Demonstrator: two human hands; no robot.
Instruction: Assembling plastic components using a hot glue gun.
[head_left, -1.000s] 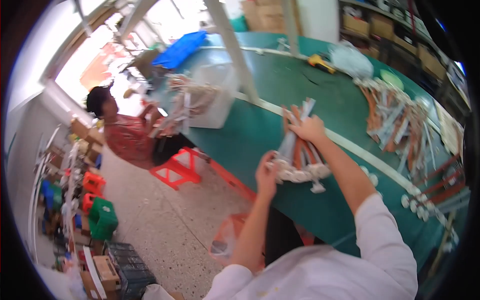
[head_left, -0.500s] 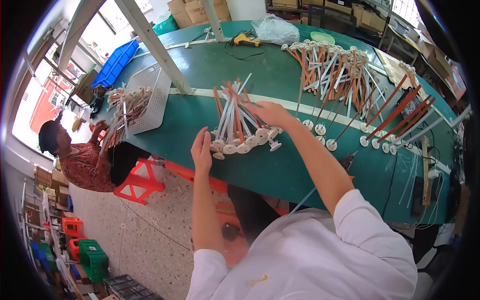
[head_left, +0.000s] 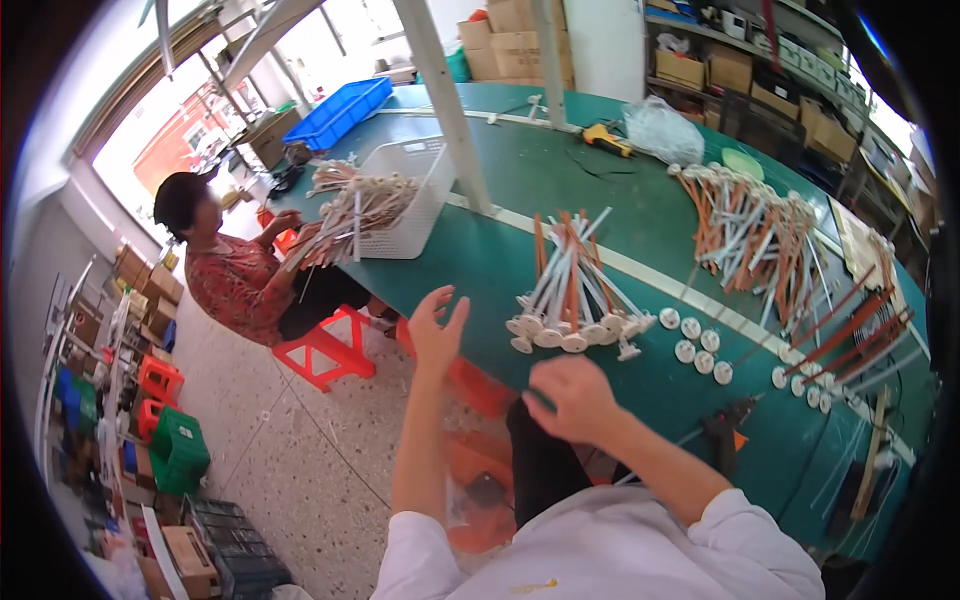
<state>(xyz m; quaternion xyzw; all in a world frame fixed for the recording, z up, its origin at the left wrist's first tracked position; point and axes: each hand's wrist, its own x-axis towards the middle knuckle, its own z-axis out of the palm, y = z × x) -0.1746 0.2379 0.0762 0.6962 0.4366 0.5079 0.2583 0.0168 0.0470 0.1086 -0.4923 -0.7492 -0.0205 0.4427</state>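
Observation:
A bundle of white and orange rods with round white ends lies on the green table in front of me. My left hand is raised at the table's near edge, fingers spread, holding nothing. My right hand hovers just below the bundle's round ends, fingers loosely curled, with nothing in it that I can see. Neither hand touches the bundle.
A second pile of rods lies further right, with loose white discs nearby. A white basket of rods stands by a post. A seated person works at the left end near a red stool.
Both hands have let go of the rod bundle, which now rests on the table. My hands have drawn back toward me and the view has swung left.

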